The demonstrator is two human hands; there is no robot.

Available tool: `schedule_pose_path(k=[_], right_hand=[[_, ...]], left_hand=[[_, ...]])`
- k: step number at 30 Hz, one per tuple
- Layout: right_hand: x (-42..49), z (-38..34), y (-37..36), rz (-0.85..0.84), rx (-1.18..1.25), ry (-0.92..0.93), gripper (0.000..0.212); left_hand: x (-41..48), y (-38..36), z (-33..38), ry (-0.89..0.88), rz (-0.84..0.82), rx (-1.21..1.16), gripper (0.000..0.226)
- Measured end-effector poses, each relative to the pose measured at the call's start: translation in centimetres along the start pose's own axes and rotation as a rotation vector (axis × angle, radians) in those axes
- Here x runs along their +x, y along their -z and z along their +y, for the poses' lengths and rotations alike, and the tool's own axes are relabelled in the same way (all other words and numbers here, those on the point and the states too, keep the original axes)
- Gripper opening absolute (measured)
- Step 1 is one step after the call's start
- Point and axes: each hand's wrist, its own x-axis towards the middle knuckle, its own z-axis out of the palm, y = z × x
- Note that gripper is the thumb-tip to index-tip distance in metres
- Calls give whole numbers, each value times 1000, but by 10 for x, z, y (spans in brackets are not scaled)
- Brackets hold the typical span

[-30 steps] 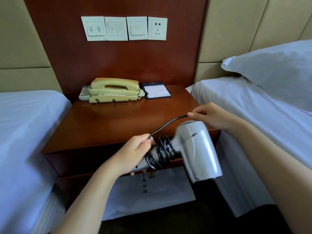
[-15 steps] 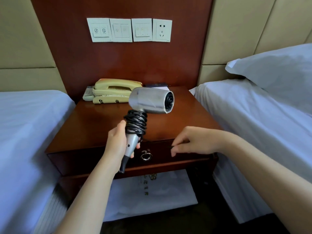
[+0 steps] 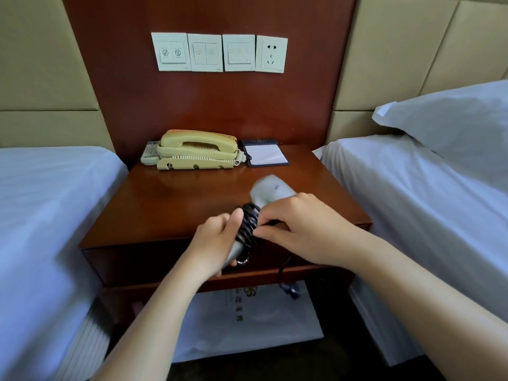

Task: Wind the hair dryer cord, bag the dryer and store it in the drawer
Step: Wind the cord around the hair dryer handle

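Left hand (image 3: 220,240): grips the lower handle of the hair dryer (image 3: 270,189), thumb raised against the coil.
Right hand (image 3: 302,232): fingers curled, pinching the cord (image 3: 247,226) where it meets the wound loops, just beside the left thumb.
Hair dryer: held between both hands over the front edge of the desk (image 3: 170,204); its grey head, blurred, shows just beyond the right knuckles.
Cord: black loops wrapped round the handle between the hands; a loose tail hangs below the right hand with the plug (image 3: 291,291) dangling.
Drawer (image 3: 154,262): closed, its front directly beneath the hands.
Bag (image 3: 247,331): white, lying under the desk, well below both hands.
Beyond the hands: telephone (image 3: 198,149) and notepad (image 3: 266,155).
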Motion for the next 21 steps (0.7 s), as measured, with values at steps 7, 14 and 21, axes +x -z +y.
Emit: schedule_pose_path(k=[7,14,21], right_hand=[[11,-6,-8,-21,-55,37,20],[10,-3,4,29,-161,-186,36],[3,16,28,-13,163,-292,54]], left_hand=[[-13,-13,13,4,-247,-208,85],[-15,-10,18,-226,-329,-90,56],[-13,-7,11,-253,-189,187,42]])
